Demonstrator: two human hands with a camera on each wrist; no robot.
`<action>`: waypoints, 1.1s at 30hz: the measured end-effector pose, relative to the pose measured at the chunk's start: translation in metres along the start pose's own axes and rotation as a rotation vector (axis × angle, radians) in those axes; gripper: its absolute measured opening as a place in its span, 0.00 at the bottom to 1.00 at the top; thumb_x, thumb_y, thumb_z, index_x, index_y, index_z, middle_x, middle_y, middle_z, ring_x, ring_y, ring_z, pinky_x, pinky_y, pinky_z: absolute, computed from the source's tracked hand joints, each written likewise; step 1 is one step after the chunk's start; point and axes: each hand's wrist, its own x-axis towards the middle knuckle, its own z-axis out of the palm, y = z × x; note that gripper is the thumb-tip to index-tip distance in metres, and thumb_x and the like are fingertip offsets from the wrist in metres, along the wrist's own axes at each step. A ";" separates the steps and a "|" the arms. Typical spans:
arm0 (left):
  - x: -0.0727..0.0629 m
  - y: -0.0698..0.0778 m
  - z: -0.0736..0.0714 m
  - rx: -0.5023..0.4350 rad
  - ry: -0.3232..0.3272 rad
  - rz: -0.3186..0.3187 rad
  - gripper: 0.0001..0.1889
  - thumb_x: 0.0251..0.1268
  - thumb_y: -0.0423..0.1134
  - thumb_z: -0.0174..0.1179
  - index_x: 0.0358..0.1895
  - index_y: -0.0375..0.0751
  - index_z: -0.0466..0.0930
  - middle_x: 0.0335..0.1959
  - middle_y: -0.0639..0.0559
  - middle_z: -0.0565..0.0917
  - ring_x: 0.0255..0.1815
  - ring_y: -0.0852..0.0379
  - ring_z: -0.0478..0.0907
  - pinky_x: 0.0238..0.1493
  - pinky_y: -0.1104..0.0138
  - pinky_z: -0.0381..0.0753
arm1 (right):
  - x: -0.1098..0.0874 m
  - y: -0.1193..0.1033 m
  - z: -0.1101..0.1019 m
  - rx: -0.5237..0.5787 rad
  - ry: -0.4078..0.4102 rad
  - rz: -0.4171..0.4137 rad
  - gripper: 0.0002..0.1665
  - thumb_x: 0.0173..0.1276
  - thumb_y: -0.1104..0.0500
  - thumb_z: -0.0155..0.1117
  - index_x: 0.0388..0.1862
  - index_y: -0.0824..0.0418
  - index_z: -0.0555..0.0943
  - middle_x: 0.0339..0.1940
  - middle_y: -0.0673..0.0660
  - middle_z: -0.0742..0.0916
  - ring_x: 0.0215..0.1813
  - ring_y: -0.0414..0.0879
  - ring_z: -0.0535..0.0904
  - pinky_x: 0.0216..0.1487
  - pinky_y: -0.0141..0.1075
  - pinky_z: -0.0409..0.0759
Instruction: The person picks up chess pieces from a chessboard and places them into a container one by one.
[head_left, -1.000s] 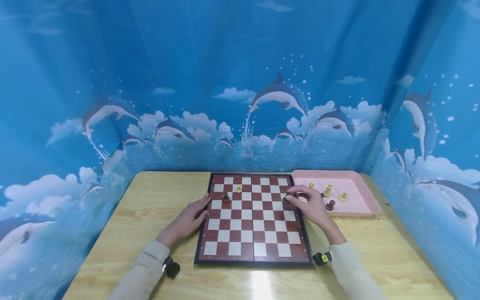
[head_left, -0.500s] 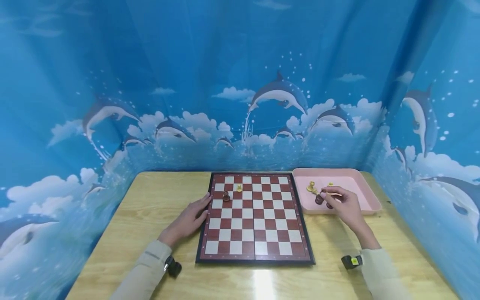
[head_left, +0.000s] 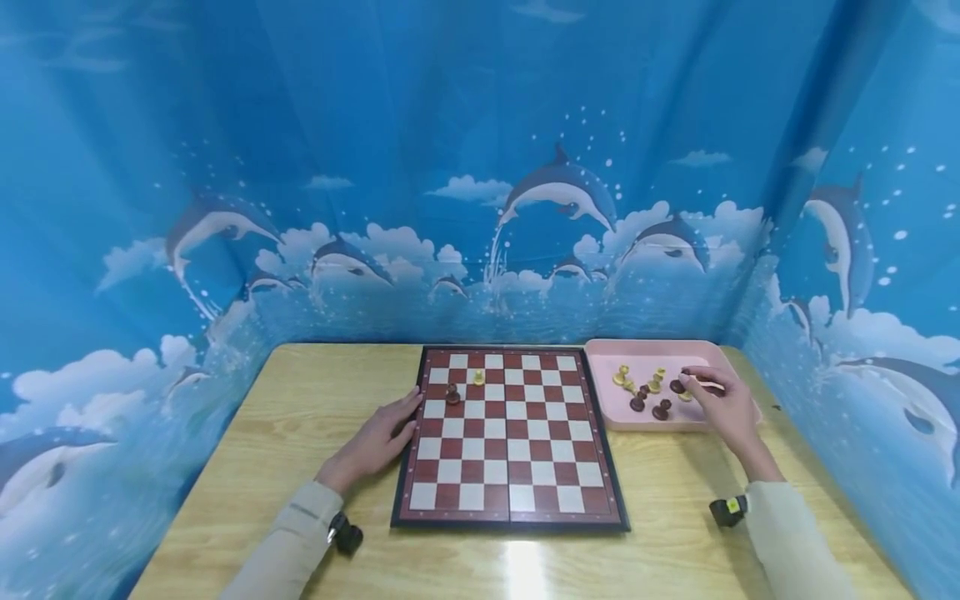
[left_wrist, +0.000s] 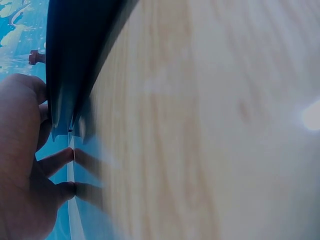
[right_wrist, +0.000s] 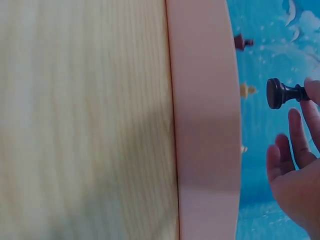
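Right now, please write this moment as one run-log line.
left hand: at chessboard edge; right hand: pinches dark chess piece above pink tray; on chessboard: another dark piece, yellow piece

Pale wood grain right across the bench (head_left: 300,400), a white glare (head_left: 524,571) blazing on its near side! Flat in the middle lies the chessboard (head_left: 517,450), and over at far right, just beside it, sits the shallow pink tray (head_left: 630,424).

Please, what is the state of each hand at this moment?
Left hand: open, resting at the left edge of the chessboard.
Right hand: closed, holding a dark chess piece above the pink tray.
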 end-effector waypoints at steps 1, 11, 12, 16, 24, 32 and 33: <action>0.000 0.000 0.000 0.000 0.001 -0.001 0.29 0.83 0.45 0.47 0.81 0.42 0.55 0.83 0.46 0.55 0.80 0.38 0.57 0.79 0.39 0.54 | 0.003 0.002 -0.001 -0.022 0.000 0.012 0.24 0.74 0.51 0.67 0.55 0.70 0.83 0.42 0.26 0.79 0.45 0.24 0.74 0.43 0.16 0.75; 0.000 -0.001 0.003 -0.001 -0.014 -0.018 0.30 0.82 0.46 0.48 0.81 0.44 0.55 0.83 0.47 0.54 0.80 0.39 0.57 0.78 0.38 0.54 | 0.025 0.028 -0.001 -0.087 -0.020 0.100 0.26 0.73 0.45 0.66 0.55 0.66 0.84 0.49 0.44 0.84 0.61 0.48 0.74 0.68 0.59 0.69; 0.001 -0.001 0.003 0.003 -0.013 -0.018 0.30 0.83 0.46 0.48 0.81 0.44 0.55 0.83 0.47 0.54 0.80 0.39 0.57 0.78 0.38 0.54 | 0.026 0.031 -0.001 -0.078 -0.013 0.112 0.26 0.73 0.46 0.66 0.55 0.66 0.84 0.48 0.43 0.84 0.61 0.45 0.74 0.69 0.59 0.68; 0.001 -0.002 0.004 0.007 -0.006 -0.008 0.30 0.83 0.47 0.48 0.81 0.44 0.55 0.83 0.47 0.55 0.80 0.40 0.57 0.78 0.39 0.54 | 0.028 0.040 0.000 -0.059 0.017 0.154 0.28 0.73 0.45 0.66 0.56 0.67 0.83 0.44 0.30 0.79 0.53 0.28 0.70 0.66 0.47 0.69; 0.000 -0.003 0.002 0.011 0.020 0.014 0.30 0.83 0.46 0.48 0.80 0.43 0.56 0.82 0.45 0.55 0.80 0.39 0.58 0.78 0.41 0.57 | 0.033 0.043 0.005 -0.061 0.019 0.099 0.26 0.73 0.47 0.66 0.56 0.67 0.83 0.44 0.27 0.79 0.52 0.25 0.70 0.56 0.33 0.67; 0.000 -0.002 0.001 0.005 0.012 0.003 0.30 0.82 0.46 0.48 0.81 0.43 0.55 0.82 0.46 0.55 0.80 0.38 0.57 0.78 0.38 0.54 | 0.035 0.041 0.007 -0.080 -0.044 0.094 0.28 0.75 0.46 0.64 0.59 0.68 0.82 0.61 0.60 0.81 0.63 0.42 0.73 0.68 0.54 0.68; 0.000 -0.002 0.000 0.002 0.012 -0.001 0.30 0.82 0.46 0.48 0.81 0.43 0.55 0.82 0.46 0.55 0.80 0.38 0.57 0.78 0.38 0.54 | 0.035 0.041 0.008 -0.077 -0.053 0.095 0.28 0.75 0.46 0.64 0.59 0.68 0.81 0.64 0.64 0.80 0.66 0.49 0.72 0.69 0.59 0.67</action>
